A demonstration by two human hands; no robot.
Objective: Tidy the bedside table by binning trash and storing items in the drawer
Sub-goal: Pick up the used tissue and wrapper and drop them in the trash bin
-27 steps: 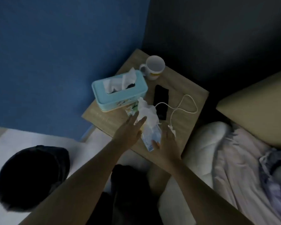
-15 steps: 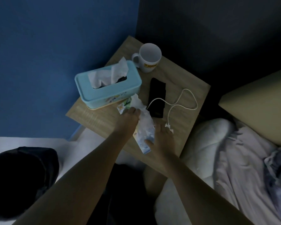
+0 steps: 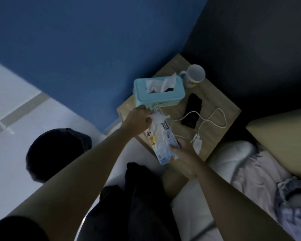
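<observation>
On the floor at far left sits a dark bin (image 3: 57, 153), well apart from the surface (image 3: 221, 108). The left hand (image 3: 139, 117) is clamped on a crumpled tissue (image 3: 156, 119) at the surface's left edge, just in front of the tissue box (image 3: 158, 93). Under the tissue lies a printed wrapper (image 3: 162, 141), hanging over the front edge; the right hand (image 3: 182, 153) pinches its near end, fingers together on it. Further right, a mug (image 3: 195, 75) stands at the back corner, a black phone (image 3: 193, 110) lies mid-surface, and a white charger cable (image 3: 210, 120) runs to the front-right edge.

The tidying looks barely begun: no trash is binned yet, nothing is stored, and the drawer is not in view. Compared with half a second ago, the left hand has closed on the tissue, and both hands have drawn the wrapper nearer the front edge.
</observation>
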